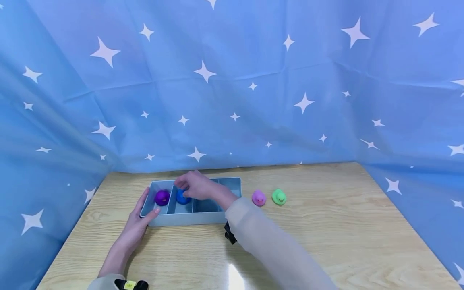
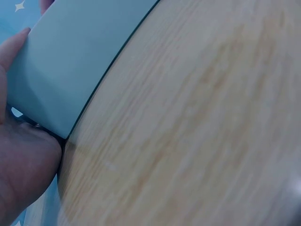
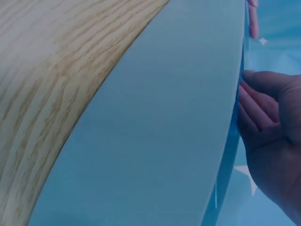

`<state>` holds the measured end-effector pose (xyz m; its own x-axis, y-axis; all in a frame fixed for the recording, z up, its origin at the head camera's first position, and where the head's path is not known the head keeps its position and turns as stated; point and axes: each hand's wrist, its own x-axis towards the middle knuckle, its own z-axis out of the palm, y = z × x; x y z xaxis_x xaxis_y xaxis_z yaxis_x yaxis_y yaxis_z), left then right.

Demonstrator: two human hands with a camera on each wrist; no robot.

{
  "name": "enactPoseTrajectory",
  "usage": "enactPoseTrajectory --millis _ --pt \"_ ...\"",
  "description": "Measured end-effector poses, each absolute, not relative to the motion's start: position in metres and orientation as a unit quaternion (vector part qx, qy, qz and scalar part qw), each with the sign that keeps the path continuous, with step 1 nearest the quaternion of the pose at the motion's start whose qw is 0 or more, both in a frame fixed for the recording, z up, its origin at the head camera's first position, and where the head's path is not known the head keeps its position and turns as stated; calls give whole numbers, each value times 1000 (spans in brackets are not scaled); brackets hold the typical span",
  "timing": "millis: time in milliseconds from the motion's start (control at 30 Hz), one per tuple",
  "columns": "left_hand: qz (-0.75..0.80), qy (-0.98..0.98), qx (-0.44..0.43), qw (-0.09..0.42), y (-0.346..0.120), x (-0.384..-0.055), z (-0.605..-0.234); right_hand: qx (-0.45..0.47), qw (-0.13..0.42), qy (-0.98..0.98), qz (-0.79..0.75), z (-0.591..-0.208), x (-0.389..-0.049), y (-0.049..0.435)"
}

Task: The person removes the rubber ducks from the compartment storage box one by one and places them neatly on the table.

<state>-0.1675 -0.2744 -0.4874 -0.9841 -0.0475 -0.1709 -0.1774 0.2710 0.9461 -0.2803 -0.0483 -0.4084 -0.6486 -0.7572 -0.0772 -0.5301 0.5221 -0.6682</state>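
Note:
A light blue box with several compartments in a row lies on the table. My left hand holds its left end, fingers along the outer side wall and thumb at the front rim. In the leftmost compartment sits a purple rubber duck. A blue rubber duck is in the compartment beside it, partly covered by my right hand. That hand hovers over the box with thumb and fingers apart. In the right wrist view, the box wall hides the fingertips and the duck.
To the right of the box stand a pink rubber duck and a green rubber duck on the wooden table. A blue curtain with white stars hangs behind the table and along its sides.

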Motion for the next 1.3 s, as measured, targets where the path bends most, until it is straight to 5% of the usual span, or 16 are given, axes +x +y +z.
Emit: enactPoseTrajectory --millis 1300 --pt "605 792 -70 45 -274 -169 -489 -447 101 885 -85 -420 -288 -65"
